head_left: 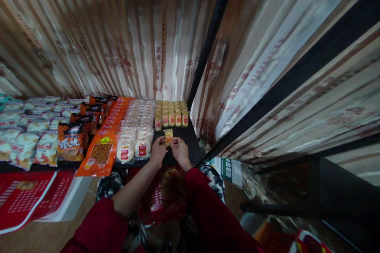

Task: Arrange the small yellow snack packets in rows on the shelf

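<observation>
A small yellow packet (pixel 168 136) with a red and white label stands upright between my two hands, over the front part of the black shelf (pixel 192 142). My left hand (pixel 159 151) pinches its left edge, and my right hand (pixel 179 152) pinches its right edge. Behind it, several similar yellow packets (pixel 171 118) stand in close rows at the shelf's right end, apart from the held one. Left of my hands, round white crackers in clear wrappers (pixel 143 147) lie in two columns.
Orange stick-snack bags (pixel 102 151), black-and-orange bags (pixel 70 142) and pale snack bags (pixel 23 148) fill the shelf's left side. Red baskets (pixel 26 197) sit below. A black post (pixel 208 43) rises at the shelf's right corner, before draped plastic sheeting (pixel 136 47).
</observation>
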`<control>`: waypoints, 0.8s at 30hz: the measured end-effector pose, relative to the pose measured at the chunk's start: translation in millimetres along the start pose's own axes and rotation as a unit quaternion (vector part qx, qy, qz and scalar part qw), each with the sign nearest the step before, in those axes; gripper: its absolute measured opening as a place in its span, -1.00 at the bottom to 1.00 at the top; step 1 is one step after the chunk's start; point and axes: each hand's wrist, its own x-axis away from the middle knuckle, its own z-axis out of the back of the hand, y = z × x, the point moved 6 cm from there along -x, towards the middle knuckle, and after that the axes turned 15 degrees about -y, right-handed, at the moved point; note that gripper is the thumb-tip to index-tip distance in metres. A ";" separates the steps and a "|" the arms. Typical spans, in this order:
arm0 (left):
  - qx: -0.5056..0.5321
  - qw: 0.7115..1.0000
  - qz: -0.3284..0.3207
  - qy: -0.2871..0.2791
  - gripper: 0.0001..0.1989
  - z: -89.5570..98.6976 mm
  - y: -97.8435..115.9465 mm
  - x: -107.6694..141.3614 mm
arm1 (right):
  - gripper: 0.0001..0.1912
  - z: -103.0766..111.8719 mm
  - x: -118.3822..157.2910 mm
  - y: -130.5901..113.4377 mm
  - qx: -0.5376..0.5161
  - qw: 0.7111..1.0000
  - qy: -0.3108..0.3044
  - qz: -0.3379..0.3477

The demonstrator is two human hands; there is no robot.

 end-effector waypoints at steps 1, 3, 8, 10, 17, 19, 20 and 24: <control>0.003 1.000 -0.001 0.007 -0.69 0.5 0.6 -2.7 | -0.86 -1.1 -4.7 0.0 -0.003 1.000 0.000 0.001; -0.004 1.000 -0.005 0.017 -0.71 0.8 2.2 -8.2 | -0.85 -3.7 -13.7 0.6 -0.012 1.000 0.000 0.003; -0.041 0.999 -0.024 0.006 -0.72 -1.9 5.0 -25.3 | -0.85 -10.7 -33.4 5.7 -0.027 0.999 0.018 -0.002; -0.062 0.998 -0.025 -0.001 -0.69 -2.1 4.1 -33.2 | -0.85 -13.5 -40.6 8.4 -0.031 0.999 0.023 -0.011; -0.188 0.981 -0.056 -0.003 -0.61 -0.2 3.1 -60.0 | -0.86 -17.7 -59.4 9.7 -0.007 0.999 0.019 -0.032; -0.214 0.974 -0.075 -0.002 -0.62 -0.3 4.0 -65.4 | -0.85 -17.9 -62.5 8.6 0.001 0.999 0.028 -0.029; -0.228 0.970 -0.082 -0.001 -0.62 -0.5 4.2 -67.5 | -0.85 -18.1 -63.9 8.3 0.002 0.999 0.034 -0.025; -0.279 0.955 -0.099 0.015 -0.60 -0.8 4.5 -71.3 | -0.85 -19.6 -69.2 9.7 -0.009 0.999 0.049 -0.009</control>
